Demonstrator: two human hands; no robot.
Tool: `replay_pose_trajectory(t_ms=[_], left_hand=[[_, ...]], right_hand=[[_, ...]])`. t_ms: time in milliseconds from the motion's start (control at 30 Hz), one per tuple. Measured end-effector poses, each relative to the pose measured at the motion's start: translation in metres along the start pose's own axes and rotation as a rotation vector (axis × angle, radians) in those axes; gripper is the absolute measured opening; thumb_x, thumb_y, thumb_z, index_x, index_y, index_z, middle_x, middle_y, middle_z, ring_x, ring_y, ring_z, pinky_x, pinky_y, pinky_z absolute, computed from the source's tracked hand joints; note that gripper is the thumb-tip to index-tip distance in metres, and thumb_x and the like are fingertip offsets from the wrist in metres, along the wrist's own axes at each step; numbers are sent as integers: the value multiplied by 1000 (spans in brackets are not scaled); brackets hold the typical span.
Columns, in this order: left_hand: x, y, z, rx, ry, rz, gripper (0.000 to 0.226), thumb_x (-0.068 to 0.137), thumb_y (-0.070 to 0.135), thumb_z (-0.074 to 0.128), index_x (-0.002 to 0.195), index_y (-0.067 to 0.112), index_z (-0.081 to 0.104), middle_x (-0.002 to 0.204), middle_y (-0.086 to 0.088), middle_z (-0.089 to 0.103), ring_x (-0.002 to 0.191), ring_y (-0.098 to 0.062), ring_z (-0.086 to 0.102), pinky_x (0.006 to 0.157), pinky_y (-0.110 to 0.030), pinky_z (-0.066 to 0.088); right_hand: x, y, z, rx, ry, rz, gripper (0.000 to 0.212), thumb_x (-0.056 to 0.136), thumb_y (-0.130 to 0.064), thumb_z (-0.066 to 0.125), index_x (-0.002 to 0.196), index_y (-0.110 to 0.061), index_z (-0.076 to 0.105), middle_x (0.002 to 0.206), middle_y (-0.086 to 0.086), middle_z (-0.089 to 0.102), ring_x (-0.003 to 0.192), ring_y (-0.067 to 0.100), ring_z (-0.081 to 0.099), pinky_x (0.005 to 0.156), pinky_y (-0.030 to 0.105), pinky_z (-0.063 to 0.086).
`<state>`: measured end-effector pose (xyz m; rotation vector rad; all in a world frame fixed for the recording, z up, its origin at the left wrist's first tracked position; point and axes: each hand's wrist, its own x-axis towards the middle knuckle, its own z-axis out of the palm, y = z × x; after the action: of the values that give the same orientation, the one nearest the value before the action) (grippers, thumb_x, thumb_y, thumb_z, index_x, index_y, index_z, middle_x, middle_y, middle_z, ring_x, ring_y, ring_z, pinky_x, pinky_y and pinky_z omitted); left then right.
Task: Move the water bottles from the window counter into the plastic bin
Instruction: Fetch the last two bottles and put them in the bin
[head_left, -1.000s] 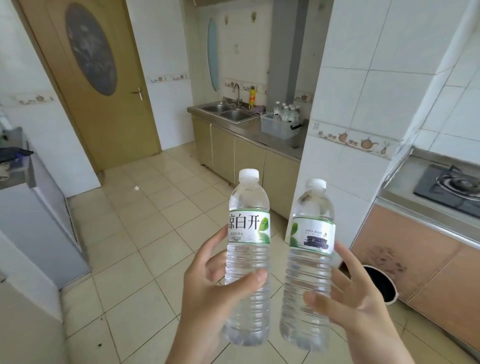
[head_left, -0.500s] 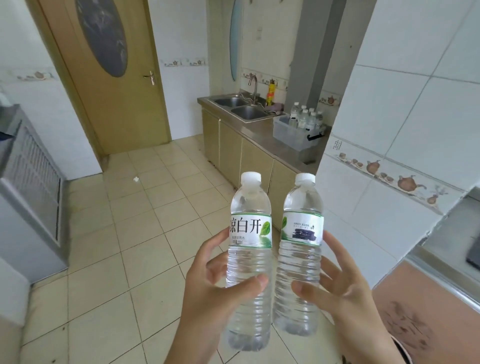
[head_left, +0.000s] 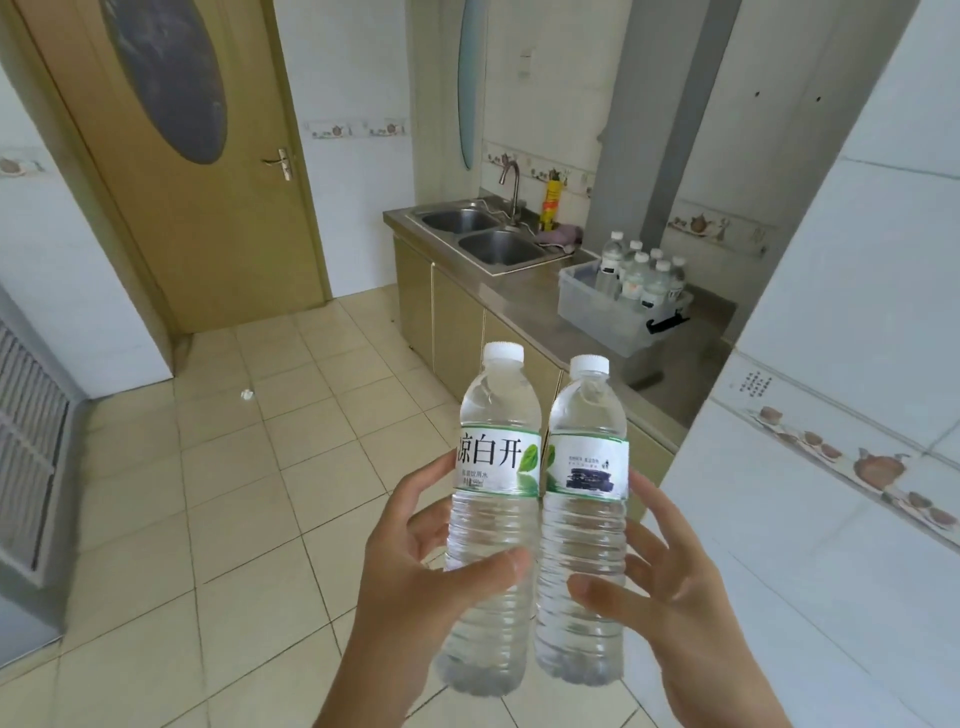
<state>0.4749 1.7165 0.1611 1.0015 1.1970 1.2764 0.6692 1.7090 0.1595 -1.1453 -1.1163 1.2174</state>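
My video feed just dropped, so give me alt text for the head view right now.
The left hand and right hand each hold an upright capped water bottle, left bottle and right bottle, side by side over a tiled floor. Ahead, a clear plastic bin already holding several bottles sits on the steel counter right of the double sink.

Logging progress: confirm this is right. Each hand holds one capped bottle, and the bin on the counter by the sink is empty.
One thing is wrong: the bin is not empty. The head view shows several bottles standing in it. The rest holds: left hand and right hand each hold a capped bottle.
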Motion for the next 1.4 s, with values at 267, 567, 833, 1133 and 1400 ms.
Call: replay_pose_trajectory(t_ms=[267,567,833,1133,1400], left_hand=[[155,21,20,17,-41,7,84,39,25,90,114,51,61,102,4,79,104,-12,70,89,-51,57],[315,15,59,31,6,-16,87,37,26,90,114,51,59,99,6,79,98,-13,73,92,-48,54],[464,14,113,-3,28,-51,91,33,21,90,117,44,60,99,2,79,93,-15,74,82,-42,56],[620,4,178,-9,-124,-95,86,32,18,90,109,46,63,98,0,79,94,-17,73,82,-45,58],[784,-4,237,102,-437,-117,95,42,18,91,124,48,54,111,5,75,102,-14,71,78,-34,58]], right_hand=[[144,-5,-1,4,50,-16,96,47,-3,84,131,-37,50,106,6,73,95,28,69,77,37,56],[322,16,-30,20,17,9,103,39,-4,87,130,-37,51,108,6,73,95,29,68,71,34,57],[480,20,-70,7,12,57,105,35,-6,88,128,-36,50,107,1,73,95,23,69,82,45,54],[602,23,-109,66,209,88,101,39,1,88,124,-42,52,106,4,74,97,27,69,82,44,54],[719,37,-127,6,462,105,103,53,14,82,130,-44,45,109,-4,72,97,18,68,76,36,53]])
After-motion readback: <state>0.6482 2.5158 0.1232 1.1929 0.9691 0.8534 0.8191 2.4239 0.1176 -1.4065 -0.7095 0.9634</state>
